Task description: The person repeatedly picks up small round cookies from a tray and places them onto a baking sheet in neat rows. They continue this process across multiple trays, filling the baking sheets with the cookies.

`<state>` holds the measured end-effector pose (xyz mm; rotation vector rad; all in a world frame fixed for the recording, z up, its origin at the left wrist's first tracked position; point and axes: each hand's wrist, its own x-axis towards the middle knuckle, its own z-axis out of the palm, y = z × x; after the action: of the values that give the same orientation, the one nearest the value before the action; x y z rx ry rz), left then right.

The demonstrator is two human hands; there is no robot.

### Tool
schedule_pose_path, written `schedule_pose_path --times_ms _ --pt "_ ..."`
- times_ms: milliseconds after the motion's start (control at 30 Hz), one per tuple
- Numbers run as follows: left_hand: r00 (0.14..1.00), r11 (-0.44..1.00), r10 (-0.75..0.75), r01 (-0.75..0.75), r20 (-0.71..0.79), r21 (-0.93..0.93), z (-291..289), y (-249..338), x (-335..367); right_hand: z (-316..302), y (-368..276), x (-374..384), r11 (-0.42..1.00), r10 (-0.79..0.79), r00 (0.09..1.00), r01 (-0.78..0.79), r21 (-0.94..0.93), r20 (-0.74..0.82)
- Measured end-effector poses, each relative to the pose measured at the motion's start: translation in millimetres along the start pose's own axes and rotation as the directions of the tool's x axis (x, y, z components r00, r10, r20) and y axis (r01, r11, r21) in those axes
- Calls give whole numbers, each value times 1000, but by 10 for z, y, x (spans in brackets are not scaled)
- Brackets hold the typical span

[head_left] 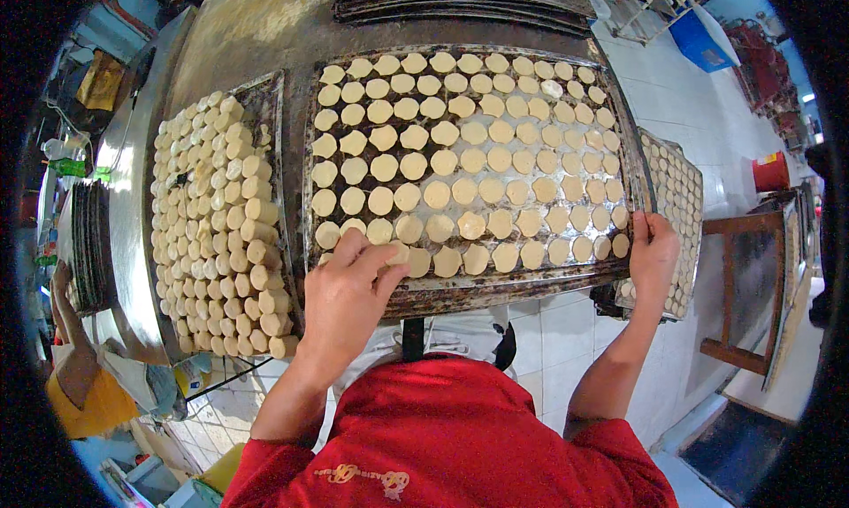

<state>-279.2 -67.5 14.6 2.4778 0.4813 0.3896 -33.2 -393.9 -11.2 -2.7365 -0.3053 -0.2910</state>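
Where the co-worker's arm (78,366) reaches in, far left of the left fingers: a stack of dark trays (88,247), just beyond that hand; what they carry cannot be told.
Thick dough rounds (217,216): heaped on a sheet tray (268,101) to the left of the left fingers, pale and closely packed, the largest store in sight and, by my reading, not yet laid out singly.
Left hand (349,291): thumb and fingertips brought together on a dough disc (397,254) in the nearest row; whether it is lifted or resting cannot be told.
Baking tray (522,282): beneath the left fingertips and reaching across to the right fingers, covered with flat dough discs (491,190) in fairly even rows, a few ragged-edged.
Progress: rows beyond and to the right of the left fingertips look complete, so I judge this tray nearly full; the hand covers part of the nearest row's left end.
Right hand (653,252): fingers bent at the tray's right rim; whether they clamp it cannot be told.
Second tray (697,209): right of the right fingers and apparently lower, likewise covered with discs, so seemingly done.
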Motion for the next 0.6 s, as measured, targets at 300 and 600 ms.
schedule_pose_path --times_ms 300,600 --pt "986 999 22 -29 -166 -40 -37 -67 39 -72 29 59 999 48 990 -46 -16 133" --pt "797 859 -462 295 -388 -417 -116 -301 97 -179 -214 104 991 58 984 -36 -128 170"
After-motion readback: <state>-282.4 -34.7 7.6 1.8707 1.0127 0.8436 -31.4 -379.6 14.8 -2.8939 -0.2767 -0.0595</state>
